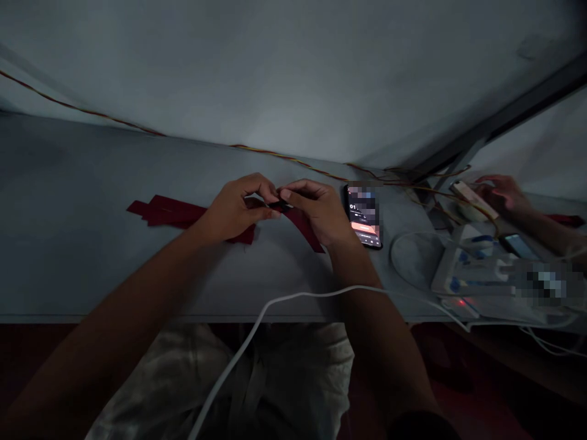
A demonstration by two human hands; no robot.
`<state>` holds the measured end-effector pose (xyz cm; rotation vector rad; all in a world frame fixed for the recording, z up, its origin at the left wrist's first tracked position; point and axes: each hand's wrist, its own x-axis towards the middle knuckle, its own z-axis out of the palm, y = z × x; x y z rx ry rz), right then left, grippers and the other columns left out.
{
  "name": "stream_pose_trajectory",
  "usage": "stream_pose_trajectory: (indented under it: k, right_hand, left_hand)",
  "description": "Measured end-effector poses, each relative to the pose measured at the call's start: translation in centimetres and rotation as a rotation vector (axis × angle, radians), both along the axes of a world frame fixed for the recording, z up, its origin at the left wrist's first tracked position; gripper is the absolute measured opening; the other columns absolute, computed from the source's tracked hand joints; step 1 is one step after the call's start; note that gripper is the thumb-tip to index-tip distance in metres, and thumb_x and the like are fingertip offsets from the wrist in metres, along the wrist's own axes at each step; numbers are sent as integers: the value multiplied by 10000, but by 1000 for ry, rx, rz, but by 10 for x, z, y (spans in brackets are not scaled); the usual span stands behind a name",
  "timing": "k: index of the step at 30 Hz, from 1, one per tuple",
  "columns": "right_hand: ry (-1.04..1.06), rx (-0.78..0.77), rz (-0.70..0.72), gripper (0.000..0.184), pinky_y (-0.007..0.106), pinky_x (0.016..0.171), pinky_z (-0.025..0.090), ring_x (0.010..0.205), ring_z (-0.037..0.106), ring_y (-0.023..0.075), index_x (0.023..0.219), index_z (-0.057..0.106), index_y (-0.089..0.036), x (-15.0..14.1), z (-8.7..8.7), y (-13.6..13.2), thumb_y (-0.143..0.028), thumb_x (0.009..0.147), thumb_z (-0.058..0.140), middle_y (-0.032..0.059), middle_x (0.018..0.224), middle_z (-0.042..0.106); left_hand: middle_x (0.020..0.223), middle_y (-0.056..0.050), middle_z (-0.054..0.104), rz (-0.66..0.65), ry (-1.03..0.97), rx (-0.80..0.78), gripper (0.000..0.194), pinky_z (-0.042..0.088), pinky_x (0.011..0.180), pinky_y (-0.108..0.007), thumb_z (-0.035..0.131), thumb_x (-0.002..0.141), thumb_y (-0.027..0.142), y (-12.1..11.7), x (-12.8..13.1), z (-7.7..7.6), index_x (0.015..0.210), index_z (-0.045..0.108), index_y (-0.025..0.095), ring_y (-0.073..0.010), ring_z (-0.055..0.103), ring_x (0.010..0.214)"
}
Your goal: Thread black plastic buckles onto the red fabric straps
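Step in hand, as I judge it: fine fingertip work at one end of a red strip [305,229]. I have the left hand [232,208] with thumb and forefinger pinching that end, and the right hand [316,211] pinching it just beside, thumb against finger; the two sets of fingertips all but meet. The strip's tail curves down beneath the right palm towards the wrist. What exactly lies between the fingertips is too dark for me to tell.

A pile of red strips [177,212] lies on the table [82,244], to the left of the left hand and partly under it. A lit phone [364,215] lies just right of the right hand. A white cable [316,294] passes nearer the body, by the right forearm. Well to the right is a co-worker's hand [509,194].

In my judgement, the next move calls for a light, steady pinch from both hands, tail untwisted.
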<state>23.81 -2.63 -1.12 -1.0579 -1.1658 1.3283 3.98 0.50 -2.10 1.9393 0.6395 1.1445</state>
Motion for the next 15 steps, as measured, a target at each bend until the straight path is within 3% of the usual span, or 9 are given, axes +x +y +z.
stream_pose_trajectory:
  k: [8, 15]
  right_hand:
    - [57, -30, -86, 331, 271, 719, 597, 822, 687, 143, 836, 746, -220, -8, 2, 0, -426, 650, 927, -10, 870, 731]
    - [78, -30, -88, 302, 283, 716, 613, 781, 684, 136, 814, 746, -206, -12, 0, -1, -385, 651, 927, -7, 845, 718]
  left_hand:
    - [960, -66, 731, 101, 26, -111, 416, 582, 786, -307, 886, 707, 523, -2, 0, 5, 817, 679, 179, -177, 696, 861]
    - [840, -19, 711, 27, 114, -250, 281, 553, 761, -274, 868, 704, 335, -3, -1, 14, 820, 664, 178, -155, 671, 810]
